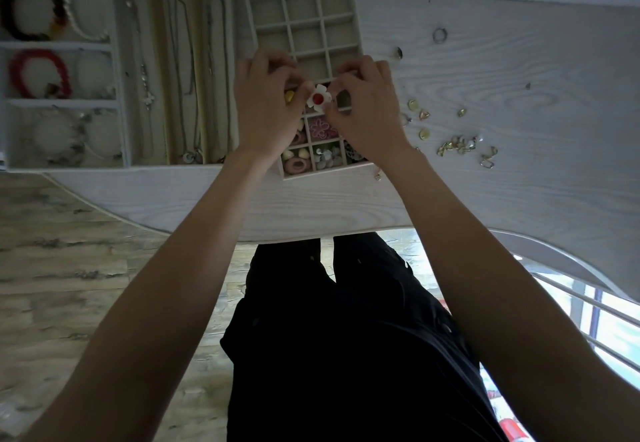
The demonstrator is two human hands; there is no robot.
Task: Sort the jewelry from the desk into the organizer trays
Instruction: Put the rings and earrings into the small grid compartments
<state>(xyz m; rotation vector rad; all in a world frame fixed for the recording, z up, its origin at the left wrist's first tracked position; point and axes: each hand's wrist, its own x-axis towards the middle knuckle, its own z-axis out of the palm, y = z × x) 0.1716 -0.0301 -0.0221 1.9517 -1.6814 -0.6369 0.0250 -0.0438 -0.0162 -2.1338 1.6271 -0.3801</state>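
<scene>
A white flower earring with a red centre (319,98) is pinched between the fingertips of my left hand (265,102) and my right hand (365,106), just above the small-compartment tray (356,16). The tray's far cells are bare; its near cells hold a pink flower piece (320,128), a yellow piece (289,96) and other small earrings. Loose gold earrings (457,145) and two rings (440,35) lie on the white desk right of the tray.
A necklace tray (152,71) with chains sits left of the small tray, and a bracelet tray (116,71) with red, dark and pearl bracelets is at far left. The desk's curved front edge (311,234) runs below my wrists.
</scene>
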